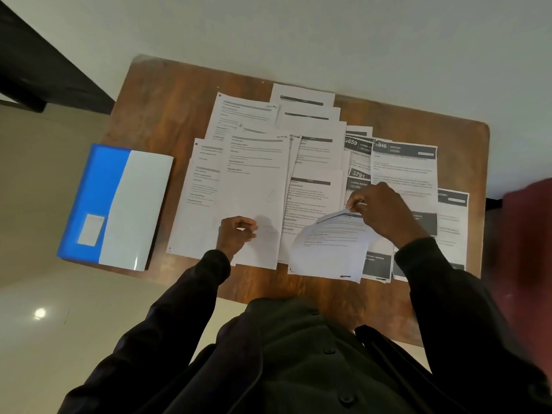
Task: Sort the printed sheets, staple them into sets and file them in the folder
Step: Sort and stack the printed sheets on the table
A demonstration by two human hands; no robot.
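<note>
Dark-sleeved right grip pinches sheet (top edge).

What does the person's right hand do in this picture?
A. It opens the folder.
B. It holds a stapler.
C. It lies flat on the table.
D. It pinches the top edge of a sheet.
D: the right hand pinches the top edge of a curled sheet, raised above the other papers.

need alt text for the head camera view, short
The right hand pinches the top edge of a curled white printed sheet, raised above overlapping printed sheets spread over a brown wooden table. The left hand rests curled on another sheet; a closed blue and white folder lies left.
</note>
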